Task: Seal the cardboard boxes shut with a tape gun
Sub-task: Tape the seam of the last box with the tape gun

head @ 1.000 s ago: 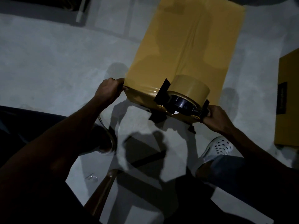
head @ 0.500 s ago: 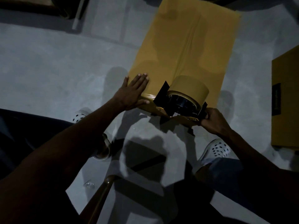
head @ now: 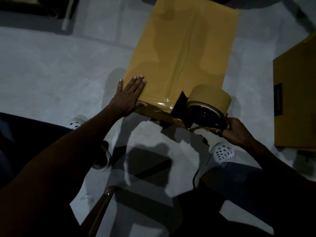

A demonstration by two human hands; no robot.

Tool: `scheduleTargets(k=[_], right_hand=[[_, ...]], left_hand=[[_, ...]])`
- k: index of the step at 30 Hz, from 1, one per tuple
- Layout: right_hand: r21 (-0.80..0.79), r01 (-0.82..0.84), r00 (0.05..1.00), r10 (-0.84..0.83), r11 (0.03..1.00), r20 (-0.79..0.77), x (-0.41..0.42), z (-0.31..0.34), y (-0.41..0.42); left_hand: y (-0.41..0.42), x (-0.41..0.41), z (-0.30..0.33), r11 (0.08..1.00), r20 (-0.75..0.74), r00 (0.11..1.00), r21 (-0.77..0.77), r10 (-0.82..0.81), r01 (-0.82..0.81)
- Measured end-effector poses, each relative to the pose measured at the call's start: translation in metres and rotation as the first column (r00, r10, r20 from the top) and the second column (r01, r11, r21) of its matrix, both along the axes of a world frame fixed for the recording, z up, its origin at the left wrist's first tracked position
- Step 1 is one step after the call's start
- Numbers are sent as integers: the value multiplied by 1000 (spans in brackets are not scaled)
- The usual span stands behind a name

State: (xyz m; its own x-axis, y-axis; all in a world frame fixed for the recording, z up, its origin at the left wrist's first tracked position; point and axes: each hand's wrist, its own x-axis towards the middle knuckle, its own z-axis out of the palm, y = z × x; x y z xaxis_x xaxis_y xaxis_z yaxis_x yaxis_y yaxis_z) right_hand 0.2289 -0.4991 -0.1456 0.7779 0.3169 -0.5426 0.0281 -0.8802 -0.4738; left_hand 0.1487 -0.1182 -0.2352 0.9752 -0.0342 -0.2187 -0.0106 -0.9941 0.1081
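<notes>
While the left hand [head: 129,98] lies flat with straight fingers on the near left corner of the box [head: 184,53], thumb hooked over its near edge, the right hand [head: 236,132] has its fingers curled round the handle of the tape gun [head: 203,110], which sits at the near right end of the box, its black front plate against the near edge. The step in hand looks like laying a strip along that near edge: a glossy band of tape already gleams on the box top between the flat hand and the gun. Next, I judge, the gun needs pulling on toward the right corner of the box with steady downward pressure, then a tilt so its blade cuts the tape, while the flat hand keeps the box from sliding on the floor [head: 56,71]. The box is a long, flat-topped rectangular carton of dull mustard-brown card, with a lengthwise crease or seam running away from the gun down its middle; the top looks smooth and faintly blotched. The roll on the gun is a fat cylinder of matching tan tape on a dark hub, with brass-coloured metal along the gun's frame. The floor under the box is pale, mottled concrete. Well to the right of the box lies a second carton [head: 295,100] of the same card, with a dark label.
</notes>
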Motion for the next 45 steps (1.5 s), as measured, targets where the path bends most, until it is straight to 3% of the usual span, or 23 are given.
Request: scheduleTargets(k=[7, 10, 15, 20, 27, 32, 38, 45], right_hand=[[-108, 89, 996, -92, 990, -18, -2, -11, -46], [-105, 77, 997, -80, 991, -19, -3, -19, -46], [-130, 27, 997, -36, 991, -65, -1, -18, -44], [-184, 6, 992, -29, 983, -124, -2, -16, -43], [-12, -55, 988, 53, 998, -143, -11, -19, -13], [24, -175, 981, 176, 984, -78, -19, -13, 15], [4, -65, 993, 65, 998, -101, -23, -9, 9], [-109, 54, 988, -69, 993, -136, -24, -7, -52]], left_hand=[[-1, 2, 0, 1000, 3, 1000, 4, -16, 16], [-11, 1, 1, 998, 11, 999, 24, -51, 51], [-72, 21, 5, 965, 60, 964, 14, -261, 260], [-102, 31, -5, 969, 76, 967, -14, -245, 246], [-62, 29, -8, 957, 70, 955, 51, -288, 285], [-31, 25, -2, 950, 29, 950, 54, -310, 308], [-30, 26, 2, 953, -8, 953, 1, -304, 304], [-29, 28, -3, 951, 15, 952, -23, -307, 307]])
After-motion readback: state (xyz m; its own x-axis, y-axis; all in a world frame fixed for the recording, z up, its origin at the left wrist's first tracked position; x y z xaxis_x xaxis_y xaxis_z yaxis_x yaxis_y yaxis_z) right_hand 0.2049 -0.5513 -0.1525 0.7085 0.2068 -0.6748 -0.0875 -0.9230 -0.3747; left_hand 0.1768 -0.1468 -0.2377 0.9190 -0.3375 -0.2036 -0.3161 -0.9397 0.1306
